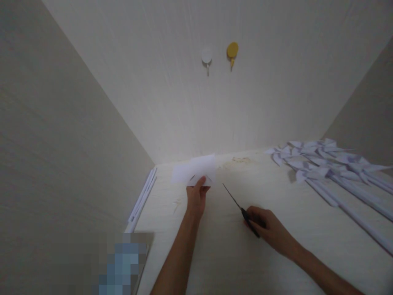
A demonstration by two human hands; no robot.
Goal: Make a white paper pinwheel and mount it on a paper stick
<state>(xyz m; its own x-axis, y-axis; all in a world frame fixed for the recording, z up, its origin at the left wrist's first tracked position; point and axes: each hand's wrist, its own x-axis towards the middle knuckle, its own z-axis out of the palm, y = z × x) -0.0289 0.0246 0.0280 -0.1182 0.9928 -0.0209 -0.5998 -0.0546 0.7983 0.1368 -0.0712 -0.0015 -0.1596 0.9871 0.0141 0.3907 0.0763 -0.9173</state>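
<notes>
My left hand point(196, 197) pinches the lower edge of a folded white paper point(195, 169) and holds it just above the pale table point(221, 254) near the back wall. Small cuts show along the paper's lower edge by my fingers. My right hand point(268, 229) grips the black handles of a pair of scissors point(241, 209). The thin blades point up and left toward the paper and look closed. The scissor tip sits a little right of the paper, apart from it.
Several white paper pinwheels on long paper sticks point(331, 168) lie at the back right. A few white paper rolls point(141, 200) lie along the left wall. A white hook point(206, 58) and a yellow hook point(232, 51) hang on the back wall.
</notes>
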